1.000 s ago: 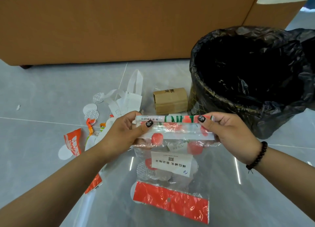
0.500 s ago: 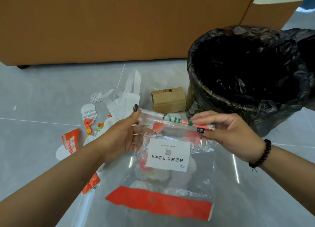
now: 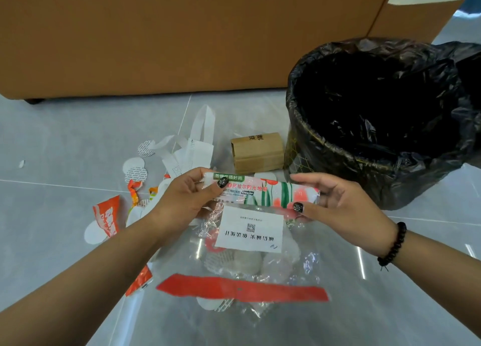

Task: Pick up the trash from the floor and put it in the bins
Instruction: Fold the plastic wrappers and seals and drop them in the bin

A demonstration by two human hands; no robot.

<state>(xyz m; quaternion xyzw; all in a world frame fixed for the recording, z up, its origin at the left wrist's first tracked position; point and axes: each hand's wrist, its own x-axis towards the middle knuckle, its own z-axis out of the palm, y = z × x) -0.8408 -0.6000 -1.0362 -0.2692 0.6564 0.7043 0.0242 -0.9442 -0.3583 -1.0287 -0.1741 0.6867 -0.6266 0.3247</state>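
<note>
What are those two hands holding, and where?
A clear plastic bag with a printed top, pinched at that top edge's two ends by left hand and right hand.

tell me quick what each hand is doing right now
Left hand: pinching the left end of the clear plastic bag at its printed top strip.
Right hand: pinching the right end of the same strip.

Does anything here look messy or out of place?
Yes. Torn wrappers and round paper scraps lie scattered on the floor left of the bin, beside a small cardboard box. The left hand and right hand hold a clear plastic bag.
</note>
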